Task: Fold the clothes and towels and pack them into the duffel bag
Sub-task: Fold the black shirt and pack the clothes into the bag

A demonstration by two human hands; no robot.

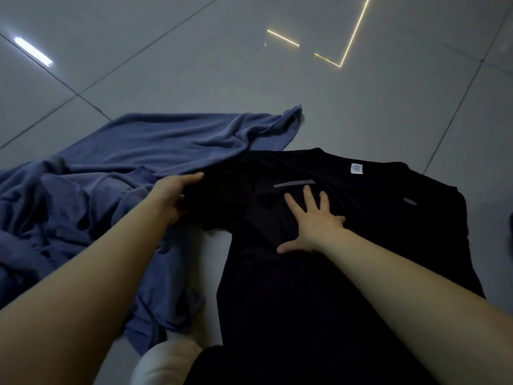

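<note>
Black T-shirt [347, 259] fabric filled the near right of my view, spread on the pale tiled floor [249, 79] with its collar at the far end and a small white neck label [357, 168] showing there. A thin grey stripe [294, 183] crossed the chest just below the collar, and a shorter grey mark [410, 201] sat further right. My right hand [313, 220] lay flat on the chest with its fingers straight and spread wide, pressing the cloth down just near of the stripe. My left hand [175, 195] gripped the shirt's left sleeve [216, 195] at its edge, thumb on top and fingers curled under the fabric. Left of the shirt, a blue towel [138, 168] lay rumpled across the floor, its far corner reaching behind the shirt's left shoulder and its near end trailing under my left forearm. Bright strip-light reflections [344, 40] showed on the far tiles.
</note>
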